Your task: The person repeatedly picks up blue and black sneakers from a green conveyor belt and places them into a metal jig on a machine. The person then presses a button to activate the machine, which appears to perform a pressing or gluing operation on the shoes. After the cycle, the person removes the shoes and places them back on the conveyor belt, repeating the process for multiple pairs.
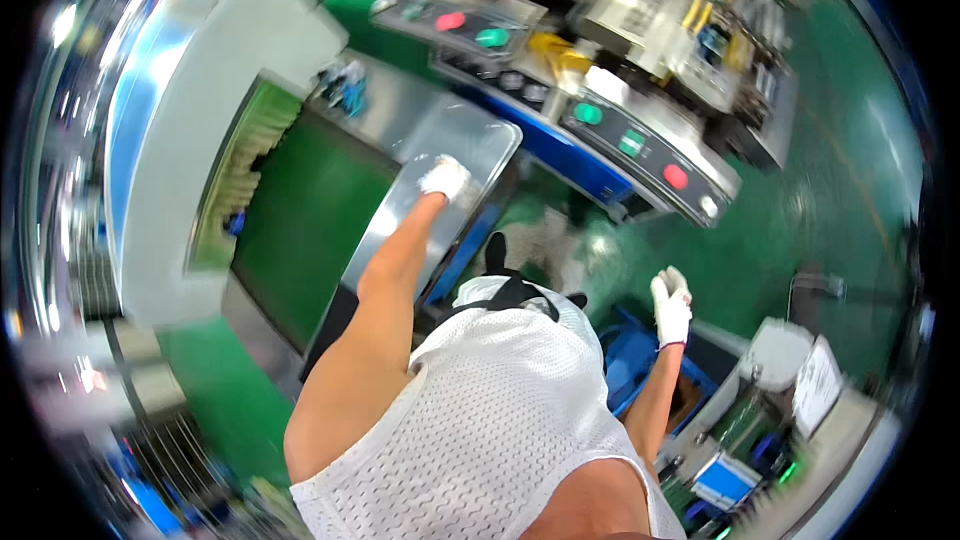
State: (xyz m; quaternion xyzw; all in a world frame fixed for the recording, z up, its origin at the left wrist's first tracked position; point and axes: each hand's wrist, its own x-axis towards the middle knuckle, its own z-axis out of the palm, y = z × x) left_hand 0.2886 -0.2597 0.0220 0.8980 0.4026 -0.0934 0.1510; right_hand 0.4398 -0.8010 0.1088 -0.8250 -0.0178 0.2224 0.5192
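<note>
My left hand [446,178], in a white glove, rests flat on a shiny metal plate [470,140] that slopes beside a green conveyor belt [300,220]. My right hand [672,308], also in a white glove, hangs free at my side above a blue bin [628,355], its fingers loosely together and nothing in it. My white mesh shirt [480,420] fills the lower middle of the view.
A machine console with red and green round buttons [630,145] runs across the upper middle. A white machine housing [200,120] frames the belt on the left. A small device with a screen [725,480] and white parts [815,385] sit at lower right. The floor is green.
</note>
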